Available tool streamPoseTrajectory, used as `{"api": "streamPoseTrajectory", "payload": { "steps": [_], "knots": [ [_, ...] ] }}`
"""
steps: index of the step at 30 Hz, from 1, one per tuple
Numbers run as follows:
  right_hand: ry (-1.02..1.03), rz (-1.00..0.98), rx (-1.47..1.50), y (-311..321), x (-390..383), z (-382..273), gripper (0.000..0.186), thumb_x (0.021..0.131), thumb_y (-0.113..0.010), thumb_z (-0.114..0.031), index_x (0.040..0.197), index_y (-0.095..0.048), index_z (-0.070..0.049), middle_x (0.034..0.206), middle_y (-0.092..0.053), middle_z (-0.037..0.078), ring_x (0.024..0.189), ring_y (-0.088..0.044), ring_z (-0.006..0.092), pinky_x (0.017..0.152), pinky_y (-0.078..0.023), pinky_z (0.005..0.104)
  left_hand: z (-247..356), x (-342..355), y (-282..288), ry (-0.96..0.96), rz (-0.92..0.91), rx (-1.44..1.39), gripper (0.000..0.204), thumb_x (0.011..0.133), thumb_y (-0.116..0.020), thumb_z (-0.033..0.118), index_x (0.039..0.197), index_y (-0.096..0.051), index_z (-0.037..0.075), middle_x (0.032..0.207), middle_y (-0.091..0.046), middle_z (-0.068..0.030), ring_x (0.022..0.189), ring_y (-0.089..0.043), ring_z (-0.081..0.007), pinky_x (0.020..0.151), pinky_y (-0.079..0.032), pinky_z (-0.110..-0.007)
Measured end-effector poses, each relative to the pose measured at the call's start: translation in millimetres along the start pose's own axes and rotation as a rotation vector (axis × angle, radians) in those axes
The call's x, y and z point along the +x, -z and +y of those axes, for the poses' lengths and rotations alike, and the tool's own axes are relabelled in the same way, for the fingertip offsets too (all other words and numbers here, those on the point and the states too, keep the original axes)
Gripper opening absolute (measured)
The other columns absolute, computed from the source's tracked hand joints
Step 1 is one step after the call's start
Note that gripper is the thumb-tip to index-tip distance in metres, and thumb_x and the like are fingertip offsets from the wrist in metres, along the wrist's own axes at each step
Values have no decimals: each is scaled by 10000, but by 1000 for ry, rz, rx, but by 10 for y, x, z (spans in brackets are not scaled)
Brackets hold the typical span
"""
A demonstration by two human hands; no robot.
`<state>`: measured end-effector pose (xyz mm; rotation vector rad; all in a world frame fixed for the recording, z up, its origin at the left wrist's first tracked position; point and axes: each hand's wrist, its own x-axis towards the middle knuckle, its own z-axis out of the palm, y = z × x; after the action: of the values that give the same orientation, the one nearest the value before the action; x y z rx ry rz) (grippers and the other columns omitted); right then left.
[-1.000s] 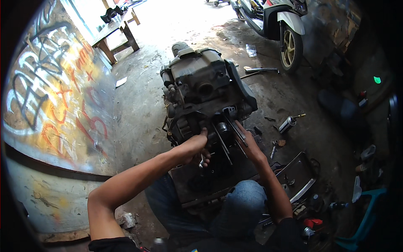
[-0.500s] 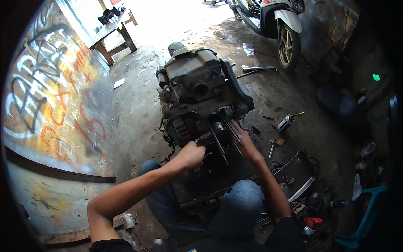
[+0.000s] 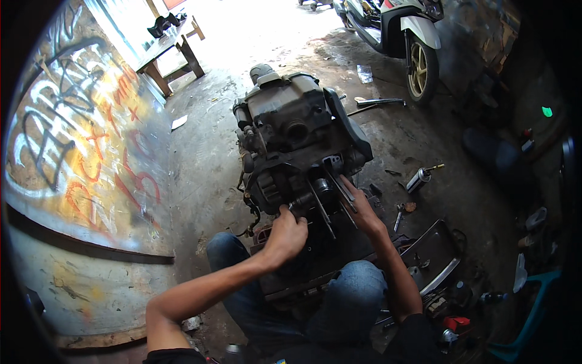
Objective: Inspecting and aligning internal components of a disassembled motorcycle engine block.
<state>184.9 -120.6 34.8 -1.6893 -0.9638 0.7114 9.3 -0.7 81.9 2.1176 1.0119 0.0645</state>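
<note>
A dark, grimy scooter engine (image 3: 285, 115) sits in front of me, its open end toward my knees. Long metal studs (image 3: 321, 209) stick out of it around a bare piston (image 3: 323, 187). My left hand (image 3: 287, 235) is at the engine's lower left, beside a short cylindrical part (image 3: 301, 200). Its fingers are bent together by a small shiny piece; what they grip is too small to make out. My right hand (image 3: 362, 212) reaches along the right side of the studs, against the engine. Its fingertips are hidden behind the studs and engine.
A spray can (image 3: 418, 180), a wrench (image 3: 398, 217) and a dark tray (image 3: 433, 249) lie to the right. A white scooter (image 3: 418, 36) stands at the back right, and a wooden bench (image 3: 173, 57) at the back left. A painted panel (image 3: 91, 139) lines the left; a teal stool (image 3: 533, 303) is lower right.
My left hand has turned from a fist to a more upright pose, its fingertips now up by the cylindrical part. My right hand stays beside the studs. The whole view has shifted slightly.
</note>
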Motion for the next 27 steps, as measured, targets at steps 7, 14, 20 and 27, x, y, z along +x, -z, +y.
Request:
{"api": "streamPoseTrajectory", "payload": {
  "steps": [7, 14, 20, 27],
  "knots": [
    [27, -44, -43, -16, 25, -131, 579, 978, -556, -83, 1489, -323, 57, 1325, -577, 280, 1228, -576, 327, 1032, -413, 359, -471, 9, -671, -226, 358, -230, 449, 990, -472, 112, 1339, -229, -31, 892, -649, -328, 834, -637, -520, 661, -467, -550],
    [35, -59, -53, 24, 10, -122, 564, 979, -548, -74, 1484, -332, 55, 1360, -551, 272, 1283, -534, 316, 1080, -376, 361, -538, -57, -716, 28, 554, -427, 497, 1083, -320, 415, 1366, -389, 13, 807, -646, -200, 687, -639, -376, 671, -479, -492],
    [36, -38, -70, 11, 22, 53, 561, 989, -548, -94, 1485, -334, 56, 1418, -507, 261, 1339, -482, 311, 1112, -340, 363, -487, -180, -415, 57, 106, -717, 368, 1096, -300, 374, 1081, -492, 60, 673, -499, -40, 483, -484, -156, 457, -382, -307],
    [115, -16, -90, -27, 17, 39, 546, 1006, -547, -133, 1473, -349, 69, 1401, -533, 251, 1319, -504, 293, 1101, -356, 361, -58, -257, -141, 367, -165, -1226, 318, 1082, -293, 368, 899, -433, 149, 635, -381, 34, 350, -292, -79, 302, -252, -236]
  ]
}}
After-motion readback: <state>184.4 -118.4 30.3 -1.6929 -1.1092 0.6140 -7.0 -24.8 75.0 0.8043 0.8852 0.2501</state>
